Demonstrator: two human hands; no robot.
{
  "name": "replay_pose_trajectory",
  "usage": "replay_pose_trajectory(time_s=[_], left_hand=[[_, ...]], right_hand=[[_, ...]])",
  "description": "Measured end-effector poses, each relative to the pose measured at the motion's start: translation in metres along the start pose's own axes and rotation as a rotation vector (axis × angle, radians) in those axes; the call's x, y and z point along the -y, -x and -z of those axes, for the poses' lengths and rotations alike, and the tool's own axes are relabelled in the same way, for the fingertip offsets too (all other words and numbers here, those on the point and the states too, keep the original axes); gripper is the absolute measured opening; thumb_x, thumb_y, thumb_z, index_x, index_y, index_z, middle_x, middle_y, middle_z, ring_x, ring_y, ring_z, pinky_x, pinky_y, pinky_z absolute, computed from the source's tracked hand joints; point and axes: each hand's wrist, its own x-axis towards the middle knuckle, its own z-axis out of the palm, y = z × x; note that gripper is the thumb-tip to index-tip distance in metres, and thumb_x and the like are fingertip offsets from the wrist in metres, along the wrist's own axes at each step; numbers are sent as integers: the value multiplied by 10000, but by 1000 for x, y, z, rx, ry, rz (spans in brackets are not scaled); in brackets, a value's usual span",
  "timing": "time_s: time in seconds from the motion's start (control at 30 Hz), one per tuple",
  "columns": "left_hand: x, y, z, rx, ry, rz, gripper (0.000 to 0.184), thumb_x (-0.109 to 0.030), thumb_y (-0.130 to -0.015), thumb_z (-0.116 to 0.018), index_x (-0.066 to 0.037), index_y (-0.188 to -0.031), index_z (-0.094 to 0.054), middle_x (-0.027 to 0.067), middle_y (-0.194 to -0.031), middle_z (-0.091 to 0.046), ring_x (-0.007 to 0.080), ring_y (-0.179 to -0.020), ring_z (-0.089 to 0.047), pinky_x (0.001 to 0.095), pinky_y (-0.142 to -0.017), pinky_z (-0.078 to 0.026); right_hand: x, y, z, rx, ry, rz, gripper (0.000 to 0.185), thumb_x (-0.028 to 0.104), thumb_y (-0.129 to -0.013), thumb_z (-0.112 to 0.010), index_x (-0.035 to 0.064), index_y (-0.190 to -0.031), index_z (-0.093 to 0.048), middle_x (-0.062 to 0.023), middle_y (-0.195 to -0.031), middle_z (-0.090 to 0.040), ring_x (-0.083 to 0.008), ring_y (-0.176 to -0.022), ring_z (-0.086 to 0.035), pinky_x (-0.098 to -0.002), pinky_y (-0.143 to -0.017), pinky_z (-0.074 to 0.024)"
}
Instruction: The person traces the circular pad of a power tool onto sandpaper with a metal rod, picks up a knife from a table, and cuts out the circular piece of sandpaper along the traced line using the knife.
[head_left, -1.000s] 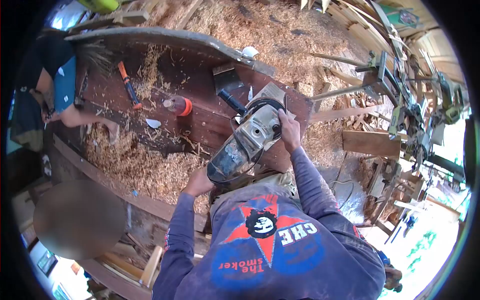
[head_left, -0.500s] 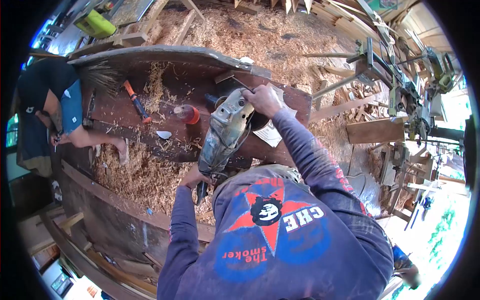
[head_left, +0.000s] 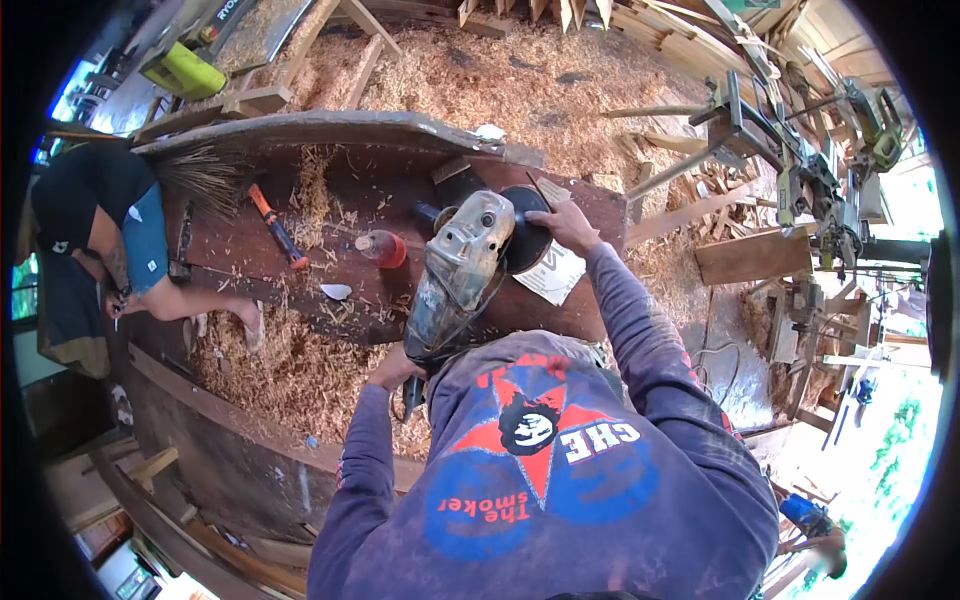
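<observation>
A large, worn angle grinder lies tilted across the dark red-brown wooden board, its round dark disc facing up at the right. My left hand is closed around the grinder's rear end, partly hidden by the tool body. At the disc's right edge, my right hand has its fingers pinched on the rim. A thin stick-like piece shows just above those fingers; I cannot tell whether they touch it. Under the disc lies a printed white sheet. A side handle juts left from the grinder head.
Left of the grinder are a bottle of red liquid, an orange-handled hammer and a white shard. Another person bends over at far left. Wood shavings cover the ground; clamped machinery stands at right.
My right hand has moved from the grinder's head rightward to the disc's edge. The disc now shows more fully. My left hand stays at the rear end.
</observation>
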Motion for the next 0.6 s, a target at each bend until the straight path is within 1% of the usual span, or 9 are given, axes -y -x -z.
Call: replay_pose_trajectory(time_s=[0.03,0.1,0.17,0.23,0.3,0.37,0.43,0.53,0.6], left_hand=[[2,1,4,-24,-16,-2,416,45,-545,-766,19,-955,-701,62,-900,-720,175,-806,-659,351,-763,-549],[-16,9,1,-56,37,-10,396,7,-554,-759,19,-945,-700,56,-901,-721,172,-798,-647,335,-753,-538],[-20,18,-1,-120,-66,-82,387,-20,-557,-740,23,-940,-702,55,-905,-724,177,-803,-646,332,-757,-538],[-32,29,-11,-109,121,-36,442,-33,-553,-719,21,-991,-696,64,-933,-718,184,-824,-646,346,-774,-542],[-54,34,-23,-70,427,-38,527,-21,-539,-713,15,-1064,-683,68,-945,-703,179,-840,-642,348,-792,-534],[-49,31,-29,-44,495,-11,583,-28,-538,-701,0,-1119,-673,71,-959,-694,185,-846,-641,345,-812,-528],[-23,13,-32,53,636,103,787,26,-459,-669,-13,-1244,-623,93,-1112,-705,215,-954,-669,340,-839,-558],[-23,-3,-28,129,679,115,750,-87,-459,-683,38,-1195,-616,122,-922,-699,235,-754,-656,352,-711,-562],[-19,-12,-25,226,768,128,721,-138,-490,-685,65,-1176,-605,153,-830,-682,250,-665,-640,366,-636,-561]], right_hand=[[9,7,1,-4,-5,9,389,347,-868,-705,-4,-1034,-709,-199,-894,-710,-316,-871,-680,-395,-830,-503],[22,16,7,82,104,-210,374,342,-880,-694,-7,-1012,-718,-169,-839,-713,-337,-800,-679,-402,-774,-513],[43,33,16,25,122,-223,380,385,-812,-738,25,-932,-750,-184,-752,-697,-295,-701,-697,-405,-691,-527],[70,43,21,-107,64,-339,366,387,-785,-739,29,-858,-756,-208,-738,-686,-288,-676,-694,-407,-662,-524],[131,37,35,-203,44,-329,346,369,-776,-732,25,-809,-750,-206,-680,-666,-285,-637,-687,-409,-634,-520],[165,21,47,-182,401,-210,342,379,-796,-691,42,-788,-751,-188,-609,-632,-307,-578,-665,-424,-622,-531],[207,4,47,-124,472,-224,366,364,-831,-664,15,-754,-740,-135,-571,-645,-237,-506,-613,-397,-556,-508],[226,-32,31,-19,579,-200,406,404,-855,-606,44,-743,-757,-139,-569,-640,-224,-507,-628,-394,-541,-523],[244,-62,4,58,692,-130,407,368,-831,-576,0,-795,-747,-220,-674,-671,-343,-623,-681,-433,-639,-564]])
